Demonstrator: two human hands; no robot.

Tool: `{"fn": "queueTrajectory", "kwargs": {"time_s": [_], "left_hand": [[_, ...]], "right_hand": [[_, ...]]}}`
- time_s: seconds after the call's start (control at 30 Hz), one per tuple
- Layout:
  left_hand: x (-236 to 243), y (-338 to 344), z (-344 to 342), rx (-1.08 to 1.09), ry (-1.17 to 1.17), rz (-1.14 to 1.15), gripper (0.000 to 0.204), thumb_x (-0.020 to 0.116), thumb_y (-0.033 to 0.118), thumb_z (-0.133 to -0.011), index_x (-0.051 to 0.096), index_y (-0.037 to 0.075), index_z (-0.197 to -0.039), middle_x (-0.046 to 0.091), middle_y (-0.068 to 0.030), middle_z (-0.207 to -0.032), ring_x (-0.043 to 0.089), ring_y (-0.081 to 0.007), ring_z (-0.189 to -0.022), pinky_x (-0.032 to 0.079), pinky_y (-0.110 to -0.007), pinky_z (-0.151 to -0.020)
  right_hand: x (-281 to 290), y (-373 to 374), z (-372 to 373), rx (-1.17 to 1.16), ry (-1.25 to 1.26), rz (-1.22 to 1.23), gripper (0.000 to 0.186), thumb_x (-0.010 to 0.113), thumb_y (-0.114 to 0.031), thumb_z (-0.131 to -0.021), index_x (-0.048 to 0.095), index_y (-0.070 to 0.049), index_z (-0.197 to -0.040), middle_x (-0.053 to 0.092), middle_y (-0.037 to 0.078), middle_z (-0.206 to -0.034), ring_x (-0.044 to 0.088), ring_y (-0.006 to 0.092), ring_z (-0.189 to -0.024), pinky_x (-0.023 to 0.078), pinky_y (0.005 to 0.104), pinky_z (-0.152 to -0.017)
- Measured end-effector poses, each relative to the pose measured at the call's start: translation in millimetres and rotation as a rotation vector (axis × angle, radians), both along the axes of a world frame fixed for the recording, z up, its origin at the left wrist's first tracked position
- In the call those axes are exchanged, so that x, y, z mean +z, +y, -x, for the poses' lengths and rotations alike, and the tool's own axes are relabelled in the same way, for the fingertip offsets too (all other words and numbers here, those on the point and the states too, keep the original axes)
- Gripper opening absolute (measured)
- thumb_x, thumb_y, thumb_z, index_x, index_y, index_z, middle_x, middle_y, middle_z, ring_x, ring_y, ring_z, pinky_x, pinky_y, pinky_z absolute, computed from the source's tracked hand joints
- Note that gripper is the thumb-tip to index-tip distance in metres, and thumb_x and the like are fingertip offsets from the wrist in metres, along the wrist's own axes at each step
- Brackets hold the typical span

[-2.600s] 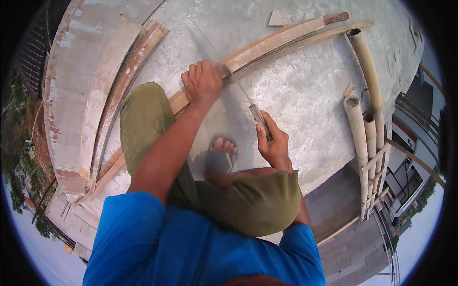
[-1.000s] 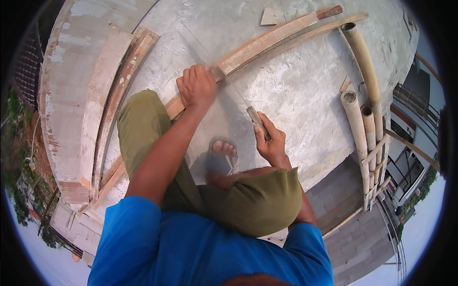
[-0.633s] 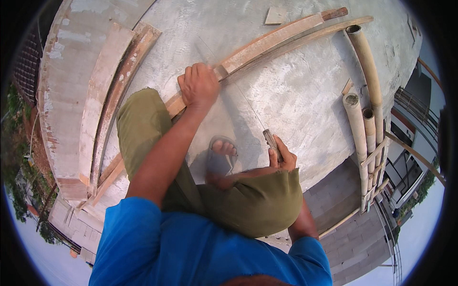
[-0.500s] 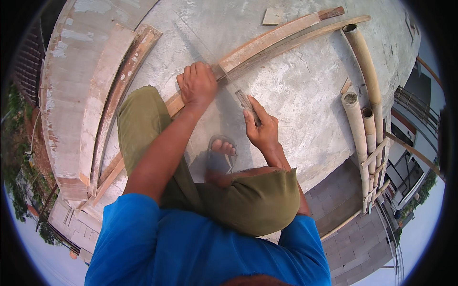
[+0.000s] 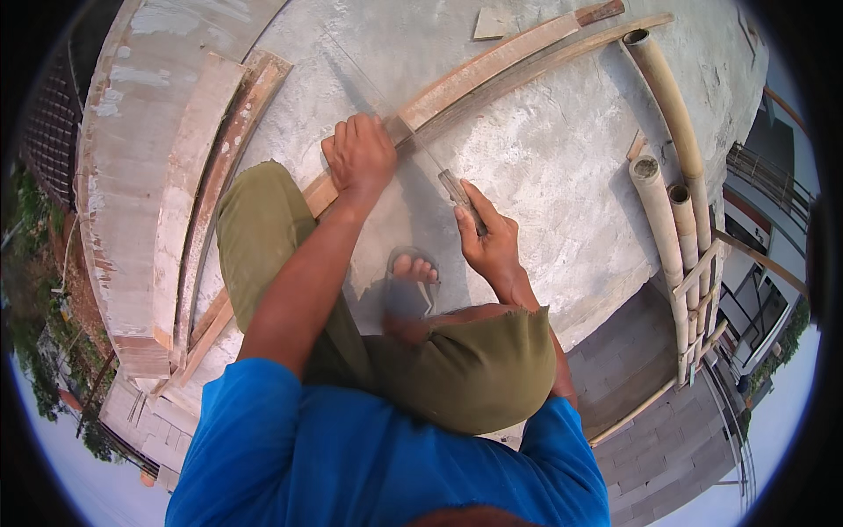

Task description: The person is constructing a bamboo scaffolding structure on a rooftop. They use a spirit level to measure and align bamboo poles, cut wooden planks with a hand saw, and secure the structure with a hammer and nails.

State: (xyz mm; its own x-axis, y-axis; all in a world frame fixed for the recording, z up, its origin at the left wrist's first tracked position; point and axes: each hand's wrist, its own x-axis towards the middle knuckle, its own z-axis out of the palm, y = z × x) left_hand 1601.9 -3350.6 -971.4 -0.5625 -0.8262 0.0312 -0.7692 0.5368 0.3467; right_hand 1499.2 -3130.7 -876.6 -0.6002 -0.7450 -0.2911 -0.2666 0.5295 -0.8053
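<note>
My right hand [image 5: 492, 237] is wrapped round the handle of a handsaw [image 5: 458, 191], index finger laid along its side. The thin blade, seen almost edge-on, crosses a long wooden plank [image 5: 492, 70] and stretches away to the upper left. Just left of the blade, my left hand [image 5: 362, 158] is closed over the plank and presses it down. The plank runs slantwise from lower left to upper right, with a second strip of wood beside it. My sandalled foot [image 5: 413, 268] rests on the concrete below the blade.
Two boards [image 5: 198, 176] lie together on the left, near the curved-looking slab edge. Several bamboo poles [image 5: 667, 97] stand along the right, beside a drop to a block surface [image 5: 641, 395] below. A small wood offcut [image 5: 490, 24] lies at the far side.
My right hand has drawn the saw slightly back, toward the lower right. My left hand stays on the plank. The whole view has shifted a little.
</note>
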Motion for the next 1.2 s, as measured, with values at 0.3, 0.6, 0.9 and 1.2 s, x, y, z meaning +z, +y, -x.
{"fn": "queueTrajectory", "kwargs": {"time_s": [0.3,0.6,0.9,1.2], "left_hand": [[3.1,-0.9,2.5,-0.008,0.016,0.036,0.022,0.056,0.025,-0.110,0.060,0.011,-0.093,0.063,-0.0102,-0.088,0.061,-0.0329,-0.090,0.042,-0.048,-0.081],[1.9,1.4,4.4,0.050,0.002,0.026,0.023,0.056,0.025,-0.110,0.060,0.011,-0.092,0.063,-0.0099,-0.086,0.061,-0.0331,-0.089,0.041,-0.049,-0.081],[6.0,-6.0,-1.0,0.012,0.018,-0.002,0.022,0.056,0.025,-0.110,0.060,0.010,-0.093,0.063,-0.0098,-0.088,0.061,-0.0332,-0.090,0.040,-0.050,-0.081],[-1.2,-3.2,4.5,0.002,-0.035,0.016,0.019,0.057,0.024,-0.107,0.062,0.009,-0.096,0.065,-0.0090,-0.092,0.061,-0.0314,-0.096,0.039,-0.049,-0.085]], "right_hand": [[-0.2,18.5,0.5,0.026,0.014,0.024,0.044,0.073,-0.009,-0.101,0.067,-0.001,-0.144,0.079,0.028,-0.105,0.082,0.0344,-0.089,0.063,0.0376,-0.074],[13.2,128.5,-8.5,-0.010,-0.007,-0.005,0.044,0.071,-0.009,-0.102,0.067,0.000,-0.145,0.080,0.027,-0.110,0.082,0.0309,-0.086,0.064,0.0342,-0.079],[15.7,40.6,-4.1,-0.017,-0.057,-0.037,0.045,0.075,-0.009,-0.100,0.068,-0.003,-0.145,0.079,0.028,-0.102,0.083,0.0332,-0.090,0.063,0.0367,-0.073],[-10.0,6.8,1.1,-0.022,0.010,0.063,0.045,0.075,-0.011,-0.099,0.069,-0.006,-0.143,0.079,0.024,-0.097,0.080,0.0378,-0.081,0.063,0.0381,-0.072]]}}
